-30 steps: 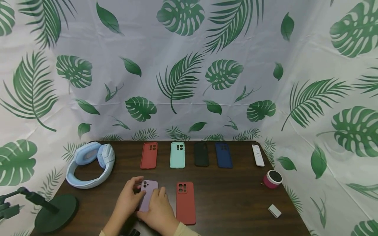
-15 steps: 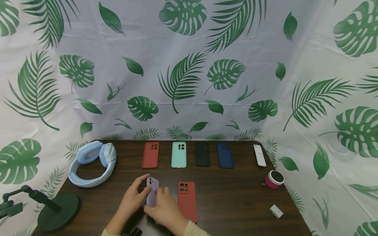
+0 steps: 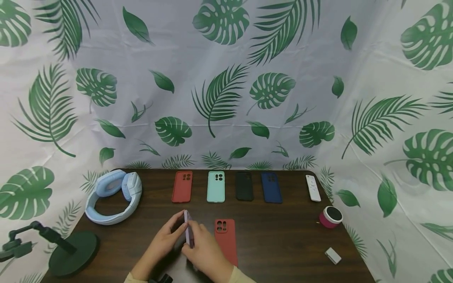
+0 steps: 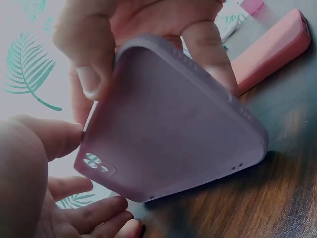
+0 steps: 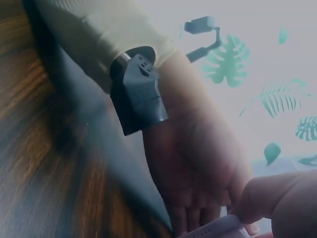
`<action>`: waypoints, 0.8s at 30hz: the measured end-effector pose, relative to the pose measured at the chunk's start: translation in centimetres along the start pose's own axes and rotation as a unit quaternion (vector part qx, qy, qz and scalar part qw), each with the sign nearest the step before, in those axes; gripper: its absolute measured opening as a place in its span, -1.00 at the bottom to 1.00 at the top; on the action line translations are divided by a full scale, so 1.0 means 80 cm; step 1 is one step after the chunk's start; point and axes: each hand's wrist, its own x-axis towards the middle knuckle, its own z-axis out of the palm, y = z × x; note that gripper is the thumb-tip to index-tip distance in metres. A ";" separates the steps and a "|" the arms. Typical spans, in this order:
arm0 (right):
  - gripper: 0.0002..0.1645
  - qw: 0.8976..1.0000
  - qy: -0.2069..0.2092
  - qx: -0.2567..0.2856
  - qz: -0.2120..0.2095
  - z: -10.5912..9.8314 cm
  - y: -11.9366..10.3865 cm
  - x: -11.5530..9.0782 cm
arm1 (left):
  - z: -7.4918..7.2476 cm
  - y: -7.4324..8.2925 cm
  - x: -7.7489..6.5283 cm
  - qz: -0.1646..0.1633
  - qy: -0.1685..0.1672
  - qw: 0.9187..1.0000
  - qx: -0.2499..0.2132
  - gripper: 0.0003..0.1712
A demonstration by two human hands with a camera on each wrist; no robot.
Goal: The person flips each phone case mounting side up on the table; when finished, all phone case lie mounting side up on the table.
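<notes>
A lilac phone case is tilted nearly edge-on between both hands in the head view. My left hand pinches its upper left edge, thumb on the near side. Opposite it, my right hand grips the right and lower edges. The left wrist view shows the phone case from its hollow inner side, bare of any phone, with camera cutouts near the left hand's thumb. A red phone case lies flat just right of the right hand, partly hidden by it.
Along the table's back lie red, mint, black and blue phone cases. Blue headphones and a dark lamp base stand left. On the right are a white remote, a pink jar and a small white block.
Both hands have turned the lilac phone case from showing its back to nearly edge-on and shifted it slightly right. The whole head view has drifted a little; the other objects stay put.
</notes>
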 end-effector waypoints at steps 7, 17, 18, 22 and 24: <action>-0.23 1.000 0.022 0.000 -0.008 -0.007 0.004 0.001 | 0.000 0.004 -0.002 0.001 -0.030 0.999 -0.036 -0.36; -0.25 0.999 0.032 -0.043 -0.011 -0.009 0.015 0.002 | 0.000 0.012 -0.008 -0.030 -0.008 0.999 -0.039 -0.42; -0.25 0.998 0.032 -0.054 -0.012 -0.008 0.015 0.003 | 0.000 0.013 -0.008 -0.033 -0.003 0.999 -0.035 -0.44; -0.24 0.994 0.034 -0.104 -0.008 -0.004 0.017 0.009 | -0.001 0.016 -0.009 -0.048 0.024 0.999 -0.007 -0.47; -0.21 0.992 0.024 -0.125 -0.003 -0.002 0.018 0.011 | -0.002 0.018 -0.010 -0.055 0.034 0.998 0.011 -0.48</action>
